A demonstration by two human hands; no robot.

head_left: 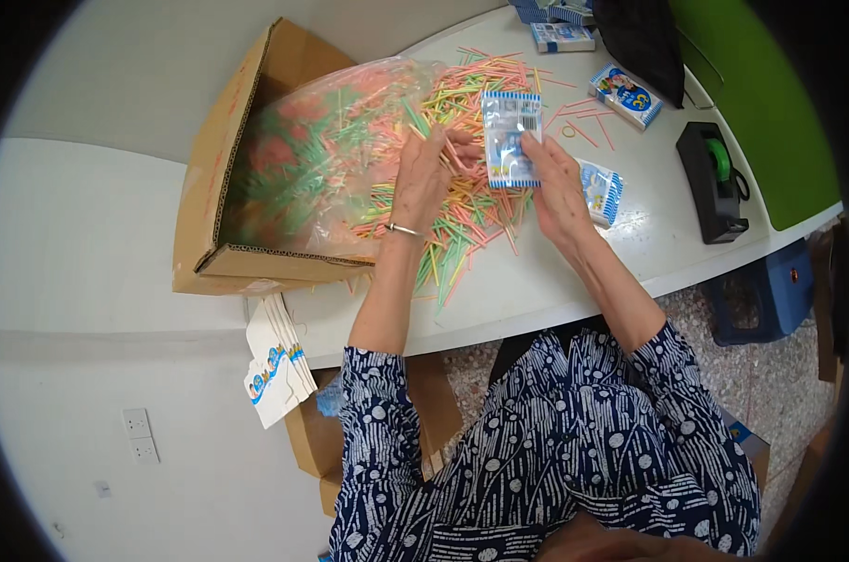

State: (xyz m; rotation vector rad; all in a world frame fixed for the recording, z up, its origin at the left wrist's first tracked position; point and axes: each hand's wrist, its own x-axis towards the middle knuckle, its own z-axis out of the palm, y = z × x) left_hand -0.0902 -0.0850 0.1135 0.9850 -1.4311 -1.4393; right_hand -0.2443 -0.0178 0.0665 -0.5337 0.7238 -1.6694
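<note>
My right hand (560, 187) is closed on a small clear packet (511, 140) with blue-and-white striped ends, thumb on its front. The packet is upright above the table. Just left of it, my left hand (426, 173), with a bracelet at the wrist, has its fingers curled round a few thin pink and green sticks (418, 120). Beneath both hands spreads a loose pile of thin pastel sticks (462, 229) in pink, green, yellow and orange. Another striped packet (600, 192) lies on the table beside my right wrist, partly hidden by it.
A tipped cardboard box (204, 187) with a clear plastic bag (321, 140) of sticks opens onto the white table (649, 215). At right are a black tape dispenser (710, 183), a printed packet (626, 96) and a black bag (642, 42). Folded white cartons (279, 365) hang below left.
</note>
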